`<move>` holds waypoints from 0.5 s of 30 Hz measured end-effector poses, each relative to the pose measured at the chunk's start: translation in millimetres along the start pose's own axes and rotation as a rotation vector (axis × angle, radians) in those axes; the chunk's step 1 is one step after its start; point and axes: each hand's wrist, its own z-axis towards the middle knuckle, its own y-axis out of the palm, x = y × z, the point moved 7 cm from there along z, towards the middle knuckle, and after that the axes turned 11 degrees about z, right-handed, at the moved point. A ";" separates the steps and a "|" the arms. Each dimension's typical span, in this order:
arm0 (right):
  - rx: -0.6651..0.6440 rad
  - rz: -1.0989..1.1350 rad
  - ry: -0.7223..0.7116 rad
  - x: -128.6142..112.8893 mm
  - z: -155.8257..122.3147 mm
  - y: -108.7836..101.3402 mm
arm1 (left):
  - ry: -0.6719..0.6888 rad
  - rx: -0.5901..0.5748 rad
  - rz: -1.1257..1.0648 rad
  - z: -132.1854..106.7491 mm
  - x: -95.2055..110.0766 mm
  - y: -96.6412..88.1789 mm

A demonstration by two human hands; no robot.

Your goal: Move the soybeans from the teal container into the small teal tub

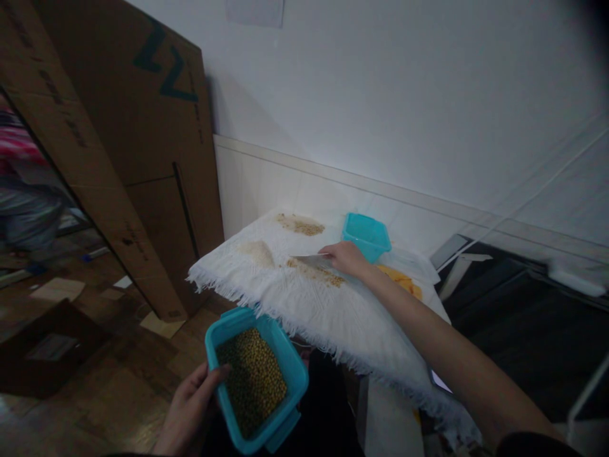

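My left hand grips the near left rim of a turquoise plastic container, thumb over the edge. Inside it lie dark green beans on the left and yellowish beans on the right. My right hand pinches a thin flat scraper or card, seen nearly edge-on. Its edge is at a scattered patch of yellowish beans on a white fringed cloth. Also on the cloth are a pale grain heap and another yellowish patch farther back.
A second turquoise container stands at the back of the cloth-covered table, near yellow material. A tall cardboard box rises on the left. The white wall runs behind. A person's clothing shows at far left.
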 end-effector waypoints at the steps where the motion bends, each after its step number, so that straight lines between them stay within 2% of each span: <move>1: 0.004 0.021 -0.012 0.2 -2.9 -0.1 | 0.003 -0.009 0.000 -0.1 0.1 0.5; 9: 0.018 0.041 -0.104 -2.4 -23.4 -8.2 | 0.012 -0.027 -0.027 -6.5 10.1 6.9; 15: 0.111 0.165 -0.151 -3.4 -10.7 -27.6 | 0.020 -0.055 -0.009 -10.5 10.0 7.9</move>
